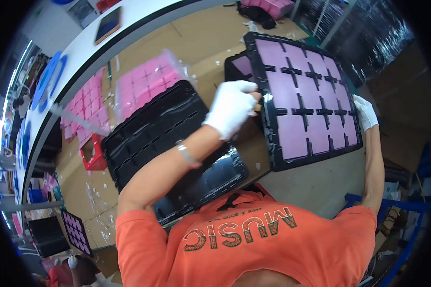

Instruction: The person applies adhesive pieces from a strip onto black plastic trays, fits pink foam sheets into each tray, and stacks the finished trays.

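A black plastic tray [272, 138], its several compartments filled with flat lilac rectangular pieces, is held up and tilted between my two hands. My left hand [232, 106], in a white glove with bare fingertips, is closed at the tray's left edge. Its fingers are partly hidden. My right hand [365, 113], also white-gloved, grips the right edge, with its fingers largely behind the rim. Below my left forearm lies an empty-looking black tray [153, 136], overlapping another glossy black tray [201, 179]. A further filled tray [238, 67] shows partly behind the raised one.
Pink sectioned sheets in clear wrap [148, 79] and more pink blocks [87, 105] lie on the cardboard-covered bench [187, 36]. A red box [95, 153] stands nearby. A phone [109, 25] rests on the white shelf [84, 52]. Another person [62, 277] works beside a filled tray at lower left.
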{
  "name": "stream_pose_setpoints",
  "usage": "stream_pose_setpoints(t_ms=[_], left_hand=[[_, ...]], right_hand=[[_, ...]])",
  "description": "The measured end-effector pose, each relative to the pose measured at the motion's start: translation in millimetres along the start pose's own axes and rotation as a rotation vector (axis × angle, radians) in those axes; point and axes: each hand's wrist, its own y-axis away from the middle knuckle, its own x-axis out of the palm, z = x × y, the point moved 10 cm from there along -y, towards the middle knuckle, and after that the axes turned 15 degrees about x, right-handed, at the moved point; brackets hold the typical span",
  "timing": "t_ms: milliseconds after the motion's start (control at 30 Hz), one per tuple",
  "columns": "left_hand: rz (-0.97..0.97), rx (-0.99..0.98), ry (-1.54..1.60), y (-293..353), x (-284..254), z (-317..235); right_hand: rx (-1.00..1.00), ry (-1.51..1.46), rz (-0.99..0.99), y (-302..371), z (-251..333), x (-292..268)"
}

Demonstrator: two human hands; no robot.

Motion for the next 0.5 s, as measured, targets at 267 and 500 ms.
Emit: stream_pose_setpoints(t_ms=[267, 500], left_hand=[[0.059, -0.092, -0.429, -63, 44, 153], [-0.089, -0.361, -0.716, -83, -15, 198]], right_hand=[[-0.25, 0.509, -0.012, -176, 1, -13], [-0.301, 0.731, -0.003, -251, 51, 117]])
